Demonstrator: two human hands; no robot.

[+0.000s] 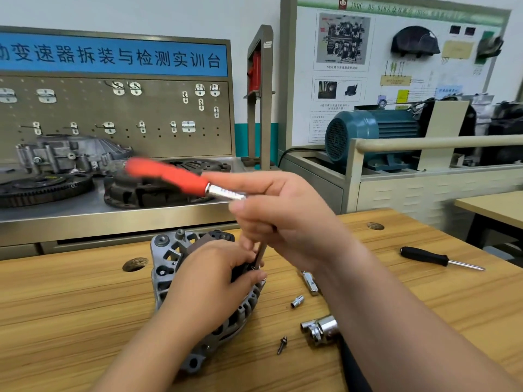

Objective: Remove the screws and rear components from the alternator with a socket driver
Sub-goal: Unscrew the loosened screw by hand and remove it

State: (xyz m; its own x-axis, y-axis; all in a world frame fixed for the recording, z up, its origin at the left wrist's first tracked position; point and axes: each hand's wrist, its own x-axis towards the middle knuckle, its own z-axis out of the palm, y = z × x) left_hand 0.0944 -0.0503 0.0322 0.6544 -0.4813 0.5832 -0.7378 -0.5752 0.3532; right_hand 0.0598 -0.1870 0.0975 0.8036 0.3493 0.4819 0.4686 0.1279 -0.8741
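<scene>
Both hands are busy. The right hand (285,222) is clamped round the socket driver (169,175), whose red handle juts up and away to that hand's left, while the thin shaft (261,251) runs steeply down from under its fingers. The shaft's tip meets the rear of the alternator (161,290) directly below the right hand, just at the fingertips of the left hand (209,275). The left hand curls over the alternator, holding it on the table (70,306). Any turning, I judge, must keep to that steep axis.
</scene>
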